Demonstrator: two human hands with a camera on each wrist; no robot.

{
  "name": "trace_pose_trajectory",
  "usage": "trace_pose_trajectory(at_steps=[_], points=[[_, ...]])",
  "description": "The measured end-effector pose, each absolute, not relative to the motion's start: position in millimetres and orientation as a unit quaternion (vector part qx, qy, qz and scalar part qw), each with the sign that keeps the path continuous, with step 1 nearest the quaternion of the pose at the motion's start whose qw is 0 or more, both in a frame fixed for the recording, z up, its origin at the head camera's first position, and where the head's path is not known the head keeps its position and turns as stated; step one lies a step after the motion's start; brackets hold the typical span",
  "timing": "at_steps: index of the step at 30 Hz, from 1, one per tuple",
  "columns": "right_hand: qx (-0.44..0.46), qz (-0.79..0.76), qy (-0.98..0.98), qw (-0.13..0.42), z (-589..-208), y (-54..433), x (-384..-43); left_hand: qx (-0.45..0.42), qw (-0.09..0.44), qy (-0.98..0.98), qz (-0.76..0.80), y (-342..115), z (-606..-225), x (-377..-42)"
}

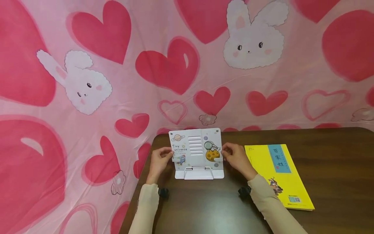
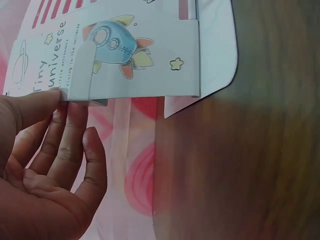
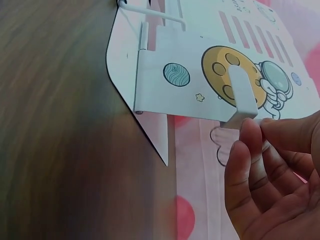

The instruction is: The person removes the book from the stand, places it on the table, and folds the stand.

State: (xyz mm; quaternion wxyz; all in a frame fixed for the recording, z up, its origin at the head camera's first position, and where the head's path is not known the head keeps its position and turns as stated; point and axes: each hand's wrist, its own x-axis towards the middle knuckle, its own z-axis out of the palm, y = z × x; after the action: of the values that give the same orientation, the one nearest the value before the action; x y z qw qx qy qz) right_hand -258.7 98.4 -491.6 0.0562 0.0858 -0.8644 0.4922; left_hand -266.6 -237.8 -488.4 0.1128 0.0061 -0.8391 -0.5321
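A white book stand (image 1: 195, 148) printed with an astronaut, a rocket and "Tiny universe" stands propped up on the table. A wire bracket (image 1: 199, 173) sits at its base, and a white page clip juts from each side. My left hand (image 1: 160, 162) pinches its left edge beside the left clip (image 2: 82, 70), thumb in front and fingers behind. At the opposite edge, the thumb and forefinger of my right hand (image 1: 237, 158) pinch beside the right clip (image 3: 242, 95). The back of the stand is hidden.
A yellow book (image 1: 277, 175) with a blue title panel lies flat to the right, partly under my right forearm. The dark wooden table (image 1: 210, 208) ends at the left near my left arm. Behind it hangs a pink cloth (image 1: 163, 26) with hearts and rabbits.
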Motion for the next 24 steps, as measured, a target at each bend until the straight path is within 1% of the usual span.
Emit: trace_pose_trajectory(at_steps=[6, 11, 16, 21, 24], points=[[0.088, 0.489, -0.867, 0.03, -489.4, 115.6, -252.1, -0.002, 0.096, -0.827, -0.554, -226.3, -493.3, -263.5], [0.086, 0.483, -0.87, 0.036, -483.6, 129.6, -248.4, -0.022, 0.088, -0.821, -0.564, -213.7, -492.4, -264.1], [0.076, 0.478, -0.875, 0.027, -481.8, 140.9, -242.7, -0.035, 0.079, -0.818, -0.569, -204.0, -492.5, -264.3], [0.072, 0.471, -0.879, 0.021, -484.3, 150.6, -237.7, -0.037, 0.046, -0.82, -0.57, -198.9, -492.6, -261.1], [0.077, 0.469, -0.88, 0.021, -486.1, 154.7, -237.6, -0.037, 0.037, -0.821, -0.568, -197.0, -492.2, -258.8]])
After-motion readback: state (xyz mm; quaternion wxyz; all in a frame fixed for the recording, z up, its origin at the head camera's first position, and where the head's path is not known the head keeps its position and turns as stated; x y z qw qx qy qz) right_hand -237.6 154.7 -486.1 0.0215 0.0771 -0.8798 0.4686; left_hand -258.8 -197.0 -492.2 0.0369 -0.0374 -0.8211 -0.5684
